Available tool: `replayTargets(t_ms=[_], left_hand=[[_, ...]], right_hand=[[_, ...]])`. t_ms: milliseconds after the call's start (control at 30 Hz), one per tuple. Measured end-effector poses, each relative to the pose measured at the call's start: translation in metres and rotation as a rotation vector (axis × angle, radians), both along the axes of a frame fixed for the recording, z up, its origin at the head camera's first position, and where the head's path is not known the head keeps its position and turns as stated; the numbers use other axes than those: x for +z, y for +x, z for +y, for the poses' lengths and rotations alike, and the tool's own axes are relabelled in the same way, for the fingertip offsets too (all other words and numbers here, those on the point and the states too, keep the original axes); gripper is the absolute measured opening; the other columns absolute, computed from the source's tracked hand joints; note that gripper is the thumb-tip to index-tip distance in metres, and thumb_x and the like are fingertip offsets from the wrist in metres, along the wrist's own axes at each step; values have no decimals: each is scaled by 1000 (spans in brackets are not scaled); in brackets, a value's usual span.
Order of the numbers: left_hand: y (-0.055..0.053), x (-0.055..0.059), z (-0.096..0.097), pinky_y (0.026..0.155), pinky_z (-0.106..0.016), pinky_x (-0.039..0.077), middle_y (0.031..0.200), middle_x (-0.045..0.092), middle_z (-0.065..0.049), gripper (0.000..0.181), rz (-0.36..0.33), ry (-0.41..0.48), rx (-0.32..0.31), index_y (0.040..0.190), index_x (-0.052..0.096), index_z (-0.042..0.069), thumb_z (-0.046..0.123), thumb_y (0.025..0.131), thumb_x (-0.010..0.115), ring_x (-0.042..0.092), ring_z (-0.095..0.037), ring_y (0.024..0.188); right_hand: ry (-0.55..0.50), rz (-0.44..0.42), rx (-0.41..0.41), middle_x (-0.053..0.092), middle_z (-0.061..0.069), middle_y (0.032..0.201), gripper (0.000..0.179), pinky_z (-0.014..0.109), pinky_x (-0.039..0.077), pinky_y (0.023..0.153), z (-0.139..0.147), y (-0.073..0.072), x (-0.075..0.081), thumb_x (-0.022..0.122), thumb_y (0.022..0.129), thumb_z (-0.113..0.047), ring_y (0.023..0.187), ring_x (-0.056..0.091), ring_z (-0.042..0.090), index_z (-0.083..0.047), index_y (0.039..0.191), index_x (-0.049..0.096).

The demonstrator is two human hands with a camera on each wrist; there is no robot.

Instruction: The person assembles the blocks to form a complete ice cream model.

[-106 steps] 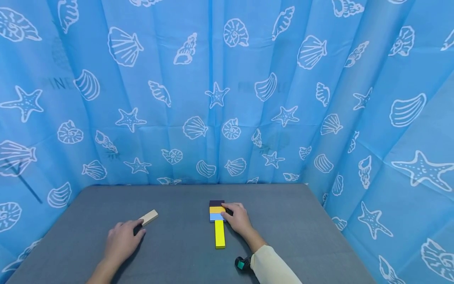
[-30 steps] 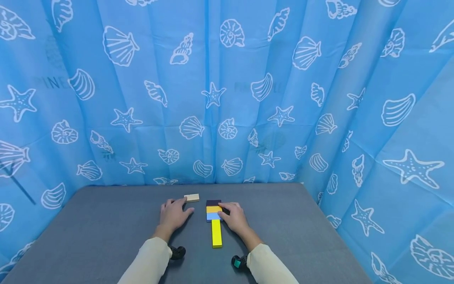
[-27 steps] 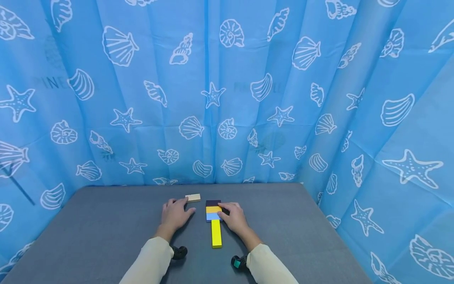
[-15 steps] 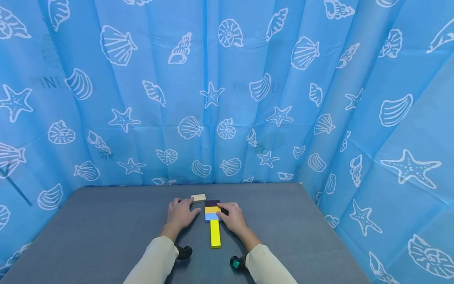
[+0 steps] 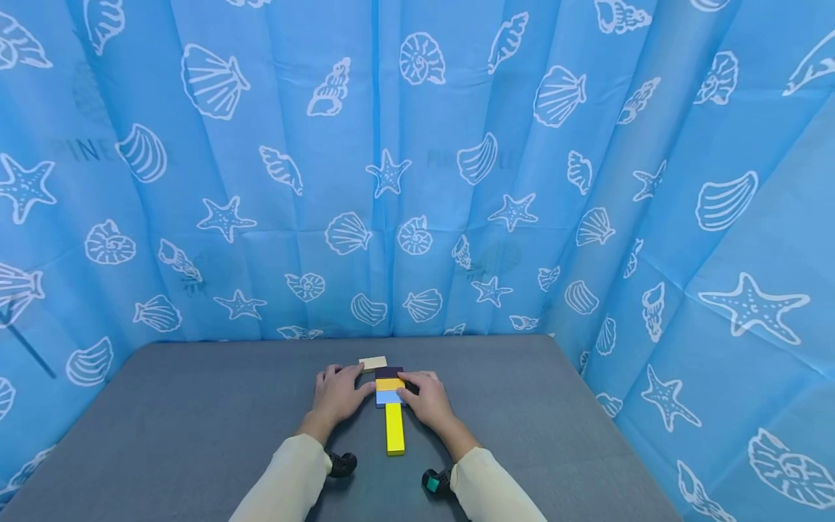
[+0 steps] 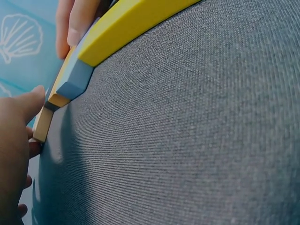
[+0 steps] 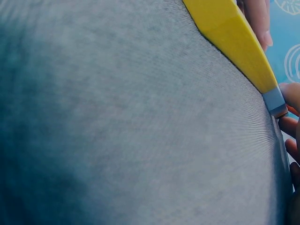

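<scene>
On the table, a dark purple block [image 5: 389,372], an orange block [image 5: 390,384] and a light blue block [image 5: 388,397] lie side by side. A yellow block [image 5: 394,429] extends from the blue one toward the person. The left hand [image 5: 339,397] touches the left end of a pale wooden block [image 5: 372,363], just behind the purple one; its thumb is by the left ends of the coloured blocks. The right hand [image 5: 428,399] rests its index finger and thumb against their right ends. In the right wrist view the right hand's fingers [image 7: 290,124] are partly cut off.
A grey cloth-covered table [image 5: 196,435] spreads around the blocks. Behind and to the right hangs a blue curtain [image 5: 417,181] with white shell prints. Black wrist devices [image 5: 342,465] show at both cuffs of the light sleeves.
The left hand has moved right and away from the person with the pale block, from the table's left side to just behind the purple block. The right hand keeps its place.
</scene>
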State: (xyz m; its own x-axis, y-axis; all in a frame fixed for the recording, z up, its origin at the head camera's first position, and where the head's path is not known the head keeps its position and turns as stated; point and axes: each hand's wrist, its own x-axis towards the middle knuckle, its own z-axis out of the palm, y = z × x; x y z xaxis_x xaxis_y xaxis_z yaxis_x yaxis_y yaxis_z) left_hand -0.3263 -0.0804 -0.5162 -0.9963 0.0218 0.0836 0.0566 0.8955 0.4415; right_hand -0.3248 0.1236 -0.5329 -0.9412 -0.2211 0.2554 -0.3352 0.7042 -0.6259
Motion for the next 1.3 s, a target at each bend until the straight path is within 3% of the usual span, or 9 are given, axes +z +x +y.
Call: replayTargets(t_ms=[967,1300], left_hand=[[-10,7,12,106,-62,26,137,55,-9,66,-50,-25,-92,142,52,16,50,88,66,34,-38,131],[-12,4,15,103,-64,29,140,52,-9,70,-91,-6,-106,145,49,19,52,86,67,35,-40,129]], right_hand=[[23,-28,-16,63,1,127,37,46,45,96,-2,3,6,65,94,-30,117,49,23,-20,130,65],[12,-23,-8,62,3,127,38,47,45,96,0,3,3,65,94,-30,117,49,24,-18,130,64]])
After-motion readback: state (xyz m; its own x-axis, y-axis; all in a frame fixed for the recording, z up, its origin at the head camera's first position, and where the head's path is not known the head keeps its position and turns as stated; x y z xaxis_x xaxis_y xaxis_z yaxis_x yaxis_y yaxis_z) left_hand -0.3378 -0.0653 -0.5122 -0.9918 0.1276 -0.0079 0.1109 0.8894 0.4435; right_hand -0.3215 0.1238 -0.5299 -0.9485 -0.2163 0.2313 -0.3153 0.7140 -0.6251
